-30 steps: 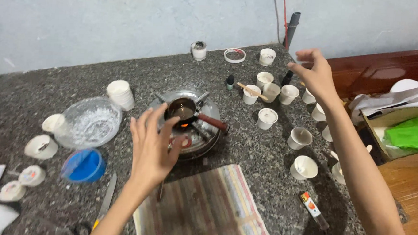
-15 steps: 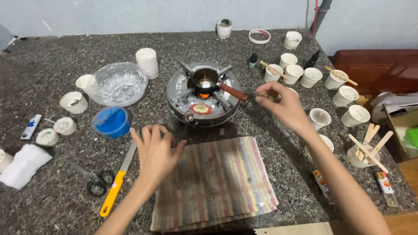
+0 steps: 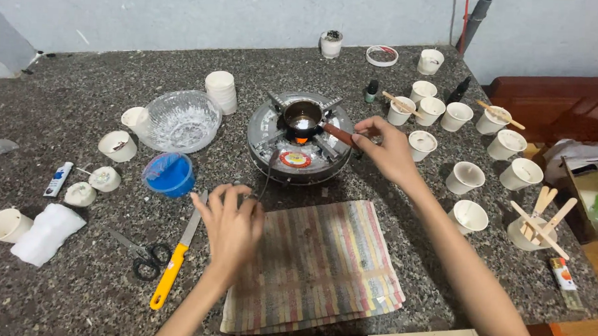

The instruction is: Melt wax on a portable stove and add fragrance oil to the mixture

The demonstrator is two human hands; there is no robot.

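A round metal stove (image 3: 266, 129) stands mid-counter with a small flame under a little dark pot (image 3: 302, 116) of dark liquid. The pot's reddish handle (image 3: 338, 134) points right, and my right hand (image 3: 384, 149) pinches its end. My left hand (image 3: 230, 227) rests fingers curled on the left edge of a striped folded cloth (image 3: 318, 264), holding nothing I can see. A yellow-handled knife (image 3: 175, 263) lies just left of that hand.
Several white cups (image 3: 465, 176) crowd the right side, some with wooden sticks (image 3: 542, 221). On the left are a glass bowl (image 3: 182, 119), a blue cup (image 3: 169, 175), scissors (image 3: 140, 254), a white cloth (image 3: 45, 231), and a cup stack (image 3: 221, 91). The counter edge runs along the bottom.
My right hand moved in from the cups and closed on the pot handle. My left hand drew back from the stove to the cloth's edge. The view shifted, showing more counter.
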